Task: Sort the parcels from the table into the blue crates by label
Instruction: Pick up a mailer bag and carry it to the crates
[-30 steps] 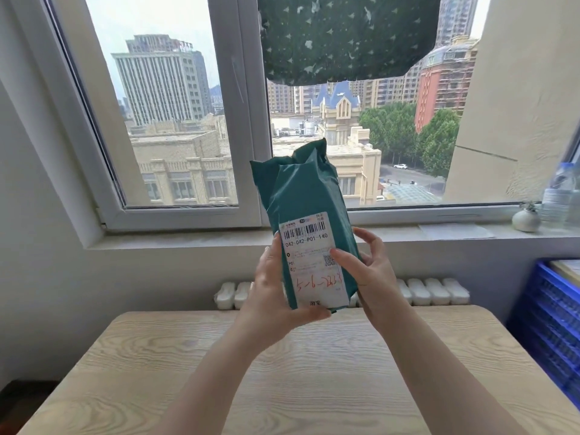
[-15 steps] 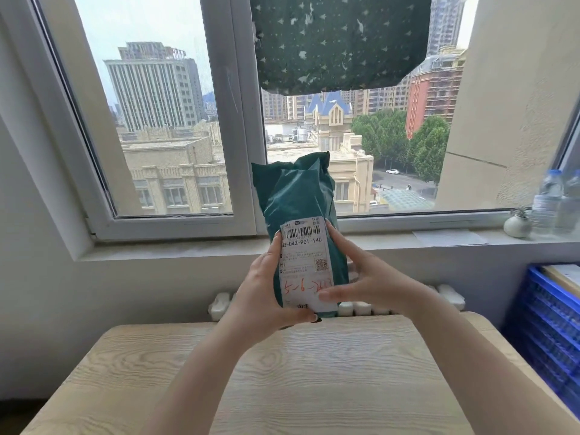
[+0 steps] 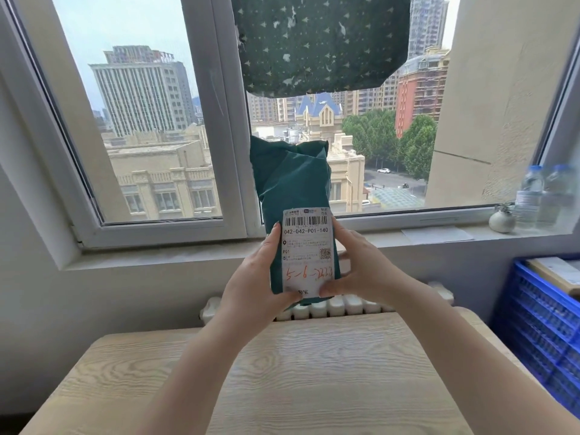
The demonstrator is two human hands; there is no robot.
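While both hands hold it upright above the far edge of the table [image 3: 282, 381], the parcel [image 3: 293, 180] shows as a dark teal plastic mailer, soft and creased, with its top end folded and crumpled. A white label [image 3: 307, 249] covers its lower front: a barcode at the top, the printed code 042-042-P01-140 beneath it, small print and a square code in the middle, and orange handwriting that seems to read 5-6-2333, though the last digits are smeared. The left hand [image 3: 254, 287] wraps the parcel's left edge, thumb pressed on the label's lower corner. The right hand [image 3: 361, 271] grips the right edge, thumb also on the label. At the right, a blue crate [image 3: 539, 324] stands beside the table. Two water bottles [image 3: 533, 196] and a small round pot [image 3: 501, 219] sit on the windowsill [image 3: 188, 255].
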